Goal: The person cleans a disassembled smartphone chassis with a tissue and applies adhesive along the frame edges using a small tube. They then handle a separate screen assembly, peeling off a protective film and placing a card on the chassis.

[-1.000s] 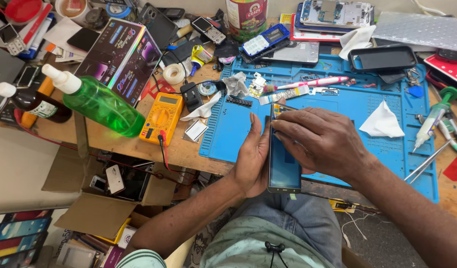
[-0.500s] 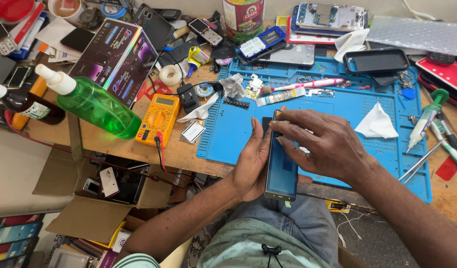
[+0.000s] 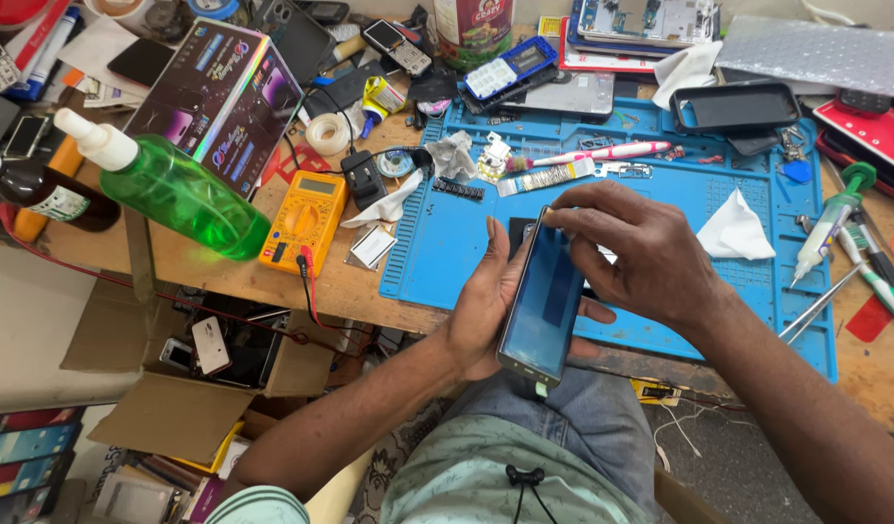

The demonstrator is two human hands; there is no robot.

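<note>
Over the blue mat (image 3: 661, 194), left hand (image 3: 481, 311) cradles the phone (image 3: 542, 301); right hand (image 3: 641, 257) pinches its top edge.

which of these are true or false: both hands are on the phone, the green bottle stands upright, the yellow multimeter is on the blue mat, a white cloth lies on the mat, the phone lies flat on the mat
1. Both hands are on the phone. True: the left hand cradles its edge and the right hand grips its top.
2. The green bottle stands upright. False: it lies tilted on its side.
3. The yellow multimeter is on the blue mat. False: it rests on the wooden desk left of the mat.
4. A white cloth lies on the mat. True.
5. The phone lies flat on the mat. False: it is held up at the desk's near edge.
</note>
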